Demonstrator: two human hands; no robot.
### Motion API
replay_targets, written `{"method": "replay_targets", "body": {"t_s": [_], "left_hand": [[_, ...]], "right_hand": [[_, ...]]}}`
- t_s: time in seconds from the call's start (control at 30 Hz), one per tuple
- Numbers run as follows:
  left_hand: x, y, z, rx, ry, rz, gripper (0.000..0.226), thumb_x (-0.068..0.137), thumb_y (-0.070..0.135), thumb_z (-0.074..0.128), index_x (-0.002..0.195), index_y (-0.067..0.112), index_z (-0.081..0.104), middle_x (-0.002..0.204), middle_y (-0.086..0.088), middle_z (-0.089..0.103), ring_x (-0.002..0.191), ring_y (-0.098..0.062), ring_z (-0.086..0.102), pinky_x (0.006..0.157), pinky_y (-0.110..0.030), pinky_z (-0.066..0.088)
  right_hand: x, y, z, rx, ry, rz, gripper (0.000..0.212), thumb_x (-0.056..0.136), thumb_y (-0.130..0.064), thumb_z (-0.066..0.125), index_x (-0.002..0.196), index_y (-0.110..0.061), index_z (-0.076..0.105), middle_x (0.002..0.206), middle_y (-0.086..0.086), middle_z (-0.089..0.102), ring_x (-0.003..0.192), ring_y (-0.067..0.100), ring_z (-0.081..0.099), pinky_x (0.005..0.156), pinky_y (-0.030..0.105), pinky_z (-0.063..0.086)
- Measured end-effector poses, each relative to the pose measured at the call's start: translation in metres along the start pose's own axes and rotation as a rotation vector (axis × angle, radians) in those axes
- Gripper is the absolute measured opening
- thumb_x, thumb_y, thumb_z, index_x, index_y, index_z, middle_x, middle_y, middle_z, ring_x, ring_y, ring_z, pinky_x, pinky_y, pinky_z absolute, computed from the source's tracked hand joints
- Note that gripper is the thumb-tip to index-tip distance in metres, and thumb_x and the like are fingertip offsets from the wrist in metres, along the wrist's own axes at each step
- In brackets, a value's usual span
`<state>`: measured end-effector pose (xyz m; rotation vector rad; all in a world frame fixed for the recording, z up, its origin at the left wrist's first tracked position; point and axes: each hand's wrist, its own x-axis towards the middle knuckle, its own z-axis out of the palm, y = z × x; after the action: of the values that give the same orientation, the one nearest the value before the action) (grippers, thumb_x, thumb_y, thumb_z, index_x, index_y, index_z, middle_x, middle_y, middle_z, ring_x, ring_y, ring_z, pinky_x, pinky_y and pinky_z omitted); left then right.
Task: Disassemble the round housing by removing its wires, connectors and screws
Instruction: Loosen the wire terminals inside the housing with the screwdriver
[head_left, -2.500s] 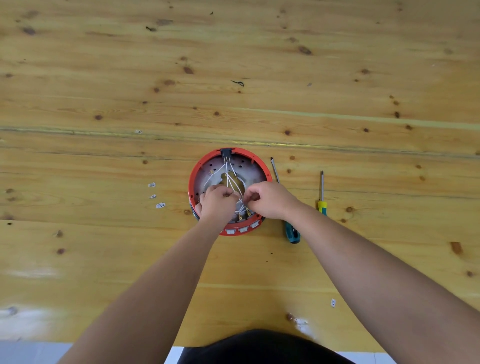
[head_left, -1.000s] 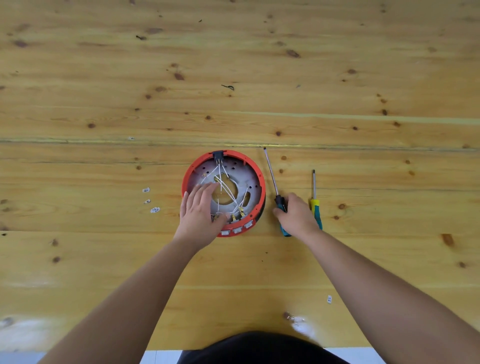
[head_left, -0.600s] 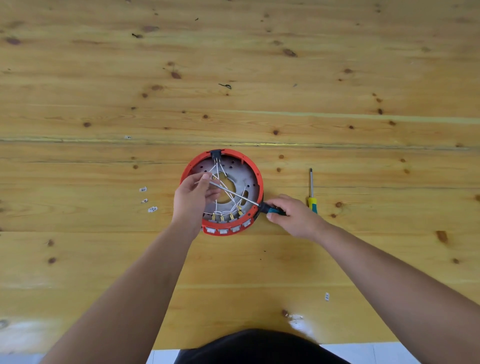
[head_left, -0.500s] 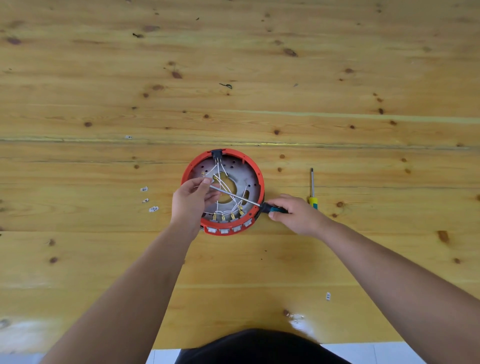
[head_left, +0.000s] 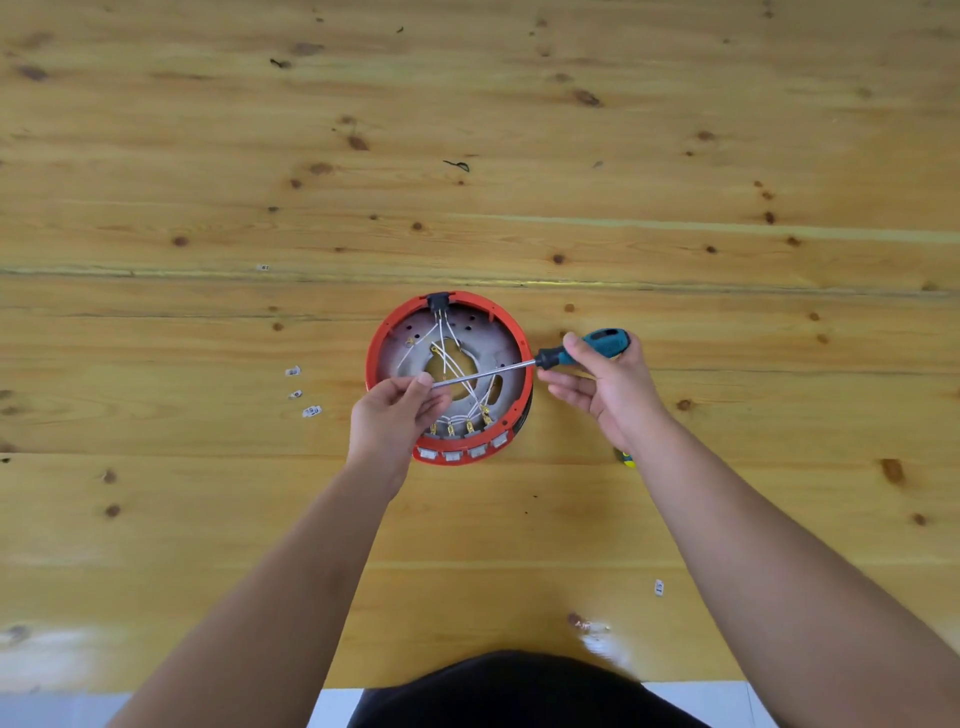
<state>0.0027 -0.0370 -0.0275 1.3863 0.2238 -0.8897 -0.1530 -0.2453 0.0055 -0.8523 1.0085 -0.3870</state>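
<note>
The round red housing (head_left: 511, 332) lies open side up on the wooden table (head_left: 208, 493). White wires (head_left: 454, 364) with brass connectors (head_left: 485, 415) run from a black plug (head_left: 436, 300) at its far rim to the near rim. My right hand (head_left: 605, 389) grips the teal handle of a long screwdriver (head_left: 602, 344). Its shaft (head_left: 483, 375) lies across the housing, pointing left. My left hand (head_left: 397, 415) pinches the shaft's tip over the housing's left side.
Three small white pieces (head_left: 301, 392) lie left of the housing, another (head_left: 658, 587) near my right forearm. A second screwdriver's yellow handle end (head_left: 627, 458) peeks out beside my right wrist. A dark scrap (head_left: 458, 165) lies farther back.
My right hand took the teal screwdriver from the table and swung its handle up and to the right. My left hand left the wires and now pinches the shaft's tip.
</note>
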Motion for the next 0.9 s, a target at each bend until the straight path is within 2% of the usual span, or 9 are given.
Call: {"method": "replay_targets", "body": {"t_s": [0.07, 0.13, 0.17, 0.23, 0.27, 0.33, 0.43, 0.7, 0.9], "left_hand": [[-0.002, -0.003, -0.004, 0.275, -0.046, 0.100, 0.013, 0.099, 0.025, 0.070, 0.103, 0.012, 0.073, 0.094, -0.004, 0.080, 0.093, -0.019, 0.077, 0.086, -0.030, 0.060], [-0.006, -0.007, -0.009, 0.659, -0.086, 0.277, 0.004, 0.098, 0.035, 0.069, 0.100, 0.034, 0.073, 0.095, 0.015, 0.077, 0.090, 0.001, 0.071, 0.078, -0.017, 0.053], [-0.008, -0.009, -0.011, 0.836, -0.097, 0.381, 0.007, 0.097, 0.039, 0.069, 0.103, 0.040, 0.070, 0.100, 0.023, 0.073, 0.095, 0.007, 0.065, 0.078, -0.013, 0.049], [-0.009, -0.015, -0.013, 1.111, -0.149, 0.563, 0.026, 0.096, 0.043, 0.067, 0.122, 0.041, 0.065, 0.123, 0.027, 0.063, 0.116, 0.010, 0.051, 0.099, -0.023, 0.044], [-0.008, -0.018, -0.014, 1.235, -0.194, 0.613, 0.039, 0.096, 0.046, 0.066, 0.134, 0.038, 0.061, 0.137, 0.022, 0.058, 0.131, 0.002, 0.045, 0.113, -0.033, 0.037], [-0.008, -0.024, -0.015, 1.416, -0.252, 0.626, 0.058, 0.096, 0.053, 0.063, 0.150, 0.038, 0.048, 0.157, 0.018, 0.043, 0.150, -0.007, 0.029, 0.125, -0.036, 0.016], [-0.006, -0.031, -0.016, 1.463, -0.237, 0.633, 0.060, 0.097, 0.059, 0.058, 0.153, 0.039, 0.045, 0.161, 0.019, 0.038, 0.153, -0.005, 0.025, 0.124, -0.030, 0.008], [0.001, -0.037, -0.001, 1.457, -0.105, 0.597, 0.057, 0.098, 0.063, 0.053, 0.148, 0.038, 0.052, 0.157, 0.014, 0.047, 0.144, -0.010, 0.041, 0.120, -0.033, 0.017], [0.003, -0.042, 0.005, 1.409, -0.026, 0.555, 0.055, 0.098, 0.060, 0.055, 0.147, 0.037, 0.052, 0.156, 0.011, 0.049, 0.141, -0.014, 0.046, 0.119, -0.035, 0.019]], "right_hand": [[0.000, -0.005, -0.002, -0.026, 0.009, -0.012, 0.047, 0.092, -0.011, 0.080, 0.118, -0.018, 0.042, 0.118, 0.026, 0.072, 0.093, 0.047, 0.077, 0.066, 0.035, 0.065], [-0.002, -0.016, -0.008, -0.069, 0.003, -0.066, 0.044, 0.095, -0.004, 0.075, 0.119, -0.017, 0.040, 0.117, 0.032, 0.071, 0.092, 0.048, 0.076, 0.069, 0.036, 0.066], [-0.002, -0.023, -0.012, -0.102, 0.004, -0.100, 0.044, 0.096, -0.001, 0.072, 0.119, -0.017, 0.038, 0.116, 0.032, 0.071, 0.091, 0.047, 0.076, 0.070, 0.036, 0.066], [-0.003, -0.035, -0.020, -0.174, 0.003, -0.167, 0.046, 0.097, 0.002, 0.068, 0.123, -0.017, 0.035, 0.113, 0.030, 0.072, 0.092, 0.047, 0.077, 0.069, 0.036, 0.066], [-0.003, -0.041, -0.024, -0.208, -0.001, -0.192, 0.047, 0.098, 0.002, 0.067, 0.124, -0.018, 0.034, 0.110, 0.029, 0.073, 0.092, 0.046, 0.077, 0.070, 0.037, 0.066], [-0.004, -0.051, -0.029, -0.270, -0.022, -0.217, 0.048, 0.098, 0.002, 0.067, 0.126, -0.019, 0.033, 0.104, 0.025, 0.076, 0.090, 0.044, 0.078, 0.071, 0.038, 0.067], [-0.006, -0.055, -0.028, -0.330, -0.063, -0.221, 0.049, 0.098, 0.002, 0.067, 0.126, -0.020, 0.033, 0.097, 0.017, 0.079, 0.088, 0.042, 0.078, 0.071, 0.037, 0.066], [-0.011, -0.062, -0.019, -0.366, -0.119, -0.308, 0.047, 0.098, 0.001, 0.068, 0.117, -0.030, 0.038, 0.098, 0.007, 0.080, 0.092, 0.040, 0.078, 0.077, 0.041, 0.066], [-0.018, -0.060, -0.010, -0.387, -0.220, -0.400, 0.047, 0.097, 0.006, 0.066, 0.115, -0.028, 0.039, 0.097, 0.005, 0.076, 0.106, 0.037, 0.075, 0.078, 0.045, 0.066]]}}
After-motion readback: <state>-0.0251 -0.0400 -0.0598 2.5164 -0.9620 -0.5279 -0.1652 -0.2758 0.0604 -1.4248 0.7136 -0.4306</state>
